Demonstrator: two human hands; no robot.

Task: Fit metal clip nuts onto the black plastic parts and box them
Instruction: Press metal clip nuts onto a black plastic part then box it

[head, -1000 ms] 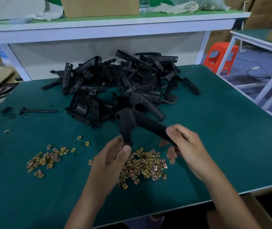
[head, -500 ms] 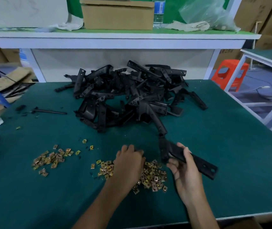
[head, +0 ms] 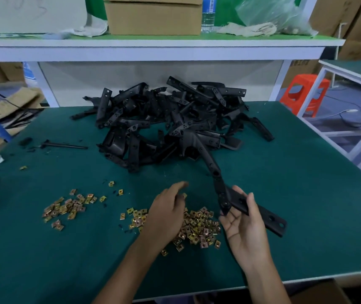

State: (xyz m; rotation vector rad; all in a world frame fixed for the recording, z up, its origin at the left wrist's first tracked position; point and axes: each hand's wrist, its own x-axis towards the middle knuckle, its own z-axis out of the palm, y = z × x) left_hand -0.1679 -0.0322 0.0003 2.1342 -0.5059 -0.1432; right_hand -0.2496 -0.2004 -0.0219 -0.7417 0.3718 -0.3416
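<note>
Clip nuts, brass-coloured and squarish, lie heaped on the green table near its front edge, with a smaller scatter to the left. The left hand has lifted off the heap it pressed into half a second ago, and its grip now pinches a single clip nut. The right hand, palm up, keeps its grip closed on a matte black plastic part bent like an L. The part's flat, holed arm runs toward the near right, and its other arm points away at the tangled pile of black parts.
</note>
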